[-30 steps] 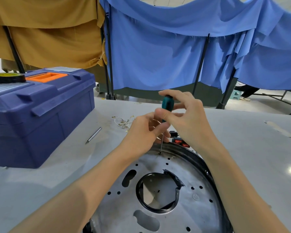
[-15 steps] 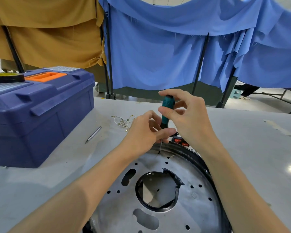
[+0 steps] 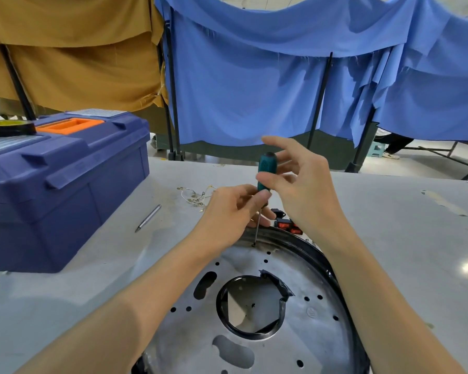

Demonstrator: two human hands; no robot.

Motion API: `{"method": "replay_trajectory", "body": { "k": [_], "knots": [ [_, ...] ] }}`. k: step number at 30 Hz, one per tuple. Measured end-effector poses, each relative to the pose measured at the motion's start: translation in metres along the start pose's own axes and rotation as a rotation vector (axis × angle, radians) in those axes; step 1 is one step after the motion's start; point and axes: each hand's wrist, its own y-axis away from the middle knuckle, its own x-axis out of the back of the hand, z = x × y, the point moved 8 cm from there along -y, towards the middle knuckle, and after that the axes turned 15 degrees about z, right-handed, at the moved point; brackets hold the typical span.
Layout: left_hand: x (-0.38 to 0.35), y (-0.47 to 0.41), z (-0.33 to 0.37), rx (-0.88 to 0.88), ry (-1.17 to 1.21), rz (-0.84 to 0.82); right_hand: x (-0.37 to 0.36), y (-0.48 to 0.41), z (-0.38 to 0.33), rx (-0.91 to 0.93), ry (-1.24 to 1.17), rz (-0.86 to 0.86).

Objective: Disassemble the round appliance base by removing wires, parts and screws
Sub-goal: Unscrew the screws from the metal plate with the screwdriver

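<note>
Now, re-grip phase. Round appliance base [image 3: 303, 333] lies flat at the near edge of the table [image 3: 389, 225], about mid-width, metal plate up. Screwdriver [image 3: 265, 168] stands nearly upright, its tip seated in a screw [image 3: 254, 245] just inside the base's far rim.

Change since half a second ago: right hand [image 3: 305, 190] has let go of its curled hold on the handle. Its fingers are now spread and mostly straight, index lifted clear, and only the thumb lies across the handle. Left hand [image 3: 227, 209] still pinches the screwdriver at the bottom of the handle, keeping it steady on the screw. Tip position unchanged.

Reading: likely a reset between turns, so the screw is probably only partly backed out. It is too small to tell how far.

Elsewhere: removed wires [image 3: 195, 195] and red switches [image 3: 287, 226] lie beyond the base, a loose metal bit [image 3: 148, 218] toward the left, and a blue toolbox [image 3: 65, 184] at the left edge.
</note>
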Motion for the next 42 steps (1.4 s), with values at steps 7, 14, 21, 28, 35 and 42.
{"method": "replay_trajectory", "body": {
  "k": [7, 14, 21, 28, 35, 42],
  "knots": [
    [0.0047, -0.0023, -0.0023, -0.015, 0.022, 0.035, -0.0069, 0.0041, -0.0018, 0.000, -0.039, -0.058],
    [-0.0018, -0.0025, -0.0041, 0.034, 0.066, -0.007, 0.0003, -0.0017, 0.0012, -0.043, -0.091, 0.006],
    [0.0029, -0.0034, -0.0020, 0.009, 0.083, 0.023, -0.0023, 0.0018, 0.0002, -0.016, -0.031, -0.008],
    [0.0025, -0.0031, -0.0027, 0.001, 0.065, 0.021, -0.0057, 0.0034, -0.0032, -0.025, -0.111, -0.061],
    [-0.0034, -0.0014, -0.0024, 0.004, 0.031, -0.024, 0.0009, -0.0012, 0.0012, -0.062, -0.122, -0.010],
    [0.0006, -0.0012, -0.0045, 0.034, 0.047, -0.007, -0.0050, 0.0040, -0.0006, -0.010, -0.036, -0.034]
  ]
}}
